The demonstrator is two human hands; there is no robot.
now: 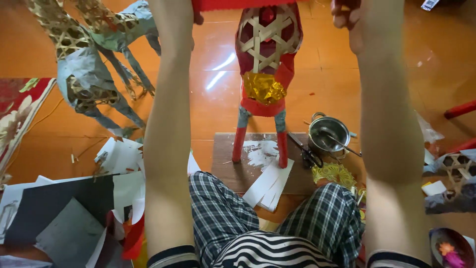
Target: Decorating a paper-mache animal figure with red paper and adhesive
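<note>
**A:** What lies at the far left?

**B:** A flowered rug (17, 106) at the edge of an orange tiled floor (327, 74). Beside it stand two woven bamboo animal frames (84, 69), partly covered in grey paper. Below them, sheets of dark and white paper (64, 213) are scattered on the floor.

**A:** And the person's hands?

**B:** Both bare arms reach up and away from the camera. The left hand (191, 15) is at the top edge, mostly cut off; it seems to grip a strip of red paper (238, 4), but I cannot tell how its fingers lie. The right hand (347, 15) is also at the top edge, its fingers (341, 20) curled in; what they hold is out of view.

**A:** What sits between the arms?

**B:** A bamboo figure (267, 49) wrapped in red paper with a gold foil patch, just under the red strip. It stands upright on a brown board (223, 168), with white paper strips (270, 183) by its legs.

**A:** Further right?

**B:** Scissors (305, 151), then a small metal pot (328, 133) with a tool inside, touching the board's right end.
</note>
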